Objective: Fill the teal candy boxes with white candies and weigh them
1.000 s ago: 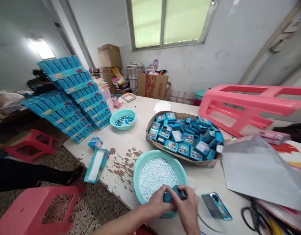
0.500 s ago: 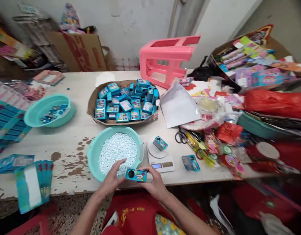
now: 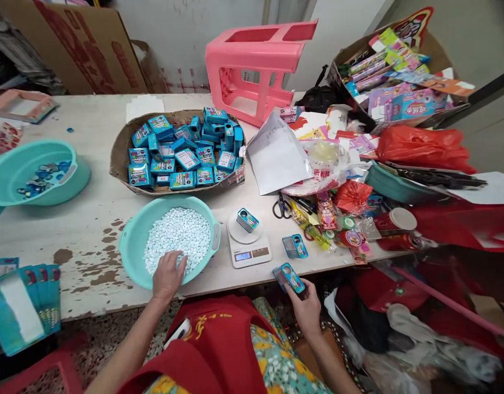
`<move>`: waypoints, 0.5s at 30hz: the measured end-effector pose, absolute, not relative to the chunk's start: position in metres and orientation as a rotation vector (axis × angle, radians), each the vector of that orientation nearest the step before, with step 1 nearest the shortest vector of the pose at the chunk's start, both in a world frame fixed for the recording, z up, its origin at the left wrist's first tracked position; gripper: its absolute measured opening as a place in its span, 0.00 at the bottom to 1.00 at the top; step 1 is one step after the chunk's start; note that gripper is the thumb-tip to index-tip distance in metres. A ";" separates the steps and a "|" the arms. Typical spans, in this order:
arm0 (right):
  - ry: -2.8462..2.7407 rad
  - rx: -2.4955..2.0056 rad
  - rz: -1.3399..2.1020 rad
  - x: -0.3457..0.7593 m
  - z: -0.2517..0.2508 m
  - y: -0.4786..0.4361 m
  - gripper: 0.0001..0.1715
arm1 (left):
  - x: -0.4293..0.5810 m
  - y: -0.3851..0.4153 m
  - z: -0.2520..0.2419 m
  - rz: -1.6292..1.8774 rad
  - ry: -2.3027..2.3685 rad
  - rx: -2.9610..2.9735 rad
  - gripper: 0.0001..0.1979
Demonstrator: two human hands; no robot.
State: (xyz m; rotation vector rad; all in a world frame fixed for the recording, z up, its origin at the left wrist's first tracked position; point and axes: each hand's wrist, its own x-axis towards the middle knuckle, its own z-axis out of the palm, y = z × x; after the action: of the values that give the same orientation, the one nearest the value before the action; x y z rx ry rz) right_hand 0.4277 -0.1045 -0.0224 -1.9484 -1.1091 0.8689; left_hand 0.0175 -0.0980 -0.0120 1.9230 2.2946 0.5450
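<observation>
My left hand (image 3: 168, 275) is over the near rim of a turquoise basin (image 3: 128, 257), fingers spread and fingertips touching the small white candies (image 3: 175, 230) inside. A small blue candy box (image 3: 290, 277) with a round dark opening is gripped between the thumb and fingers of my right hand (image 3: 307, 306), at the table's front edge. Between the basin and that hand stands a white digital scale (image 3: 252, 260), with a similar candy box (image 3: 247, 220) on its round plate. Another blue box (image 3: 295, 246) lies on the table just beyond my right hand.
A cardboard tray (image 3: 120, 158) heaped with blue boxes is behind the basin. Farther left sit a second turquoise basin (image 3: 71, 180) and flat blue cartons (image 3: 22, 309). A pink stool (image 3: 252, 60) lies at the back. Scissors (image 3: 282, 208) and assorted packets clutter the right side.
My hands have moved apart. My right hand has carried the blue candy box rightward, past the scale, while my left hand has let go of it and reached into the white candies. The view has shifted.
</observation>
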 end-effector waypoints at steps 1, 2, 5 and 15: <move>-1.119 -1.960 0.815 0.428 -0.028 -0.101 0.31 | 0.018 -0.098 -0.012 0.493 2.307 1.899 0.14; -1.141 -1.970 0.761 0.428 -0.033 -0.098 0.32 | 0.018 -0.098 -0.012 0.445 2.310 1.880 0.15; -1.220 -1.986 0.599 0.424 -0.048 -0.085 0.33 | 0.019 -0.097 -0.012 0.356 2.316 1.836 0.15; -1.233 -1.936 0.497 0.412 -0.057 -0.066 0.35 | 0.024 -0.101 -0.005 0.286 2.340 1.767 0.18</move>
State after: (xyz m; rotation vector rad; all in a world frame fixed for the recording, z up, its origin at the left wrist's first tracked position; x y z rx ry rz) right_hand 0.4116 -0.0663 -0.0567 -1.9359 -1.2331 0.4972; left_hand 0.0238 -0.1009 -0.0048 1.7669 2.3404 0.2856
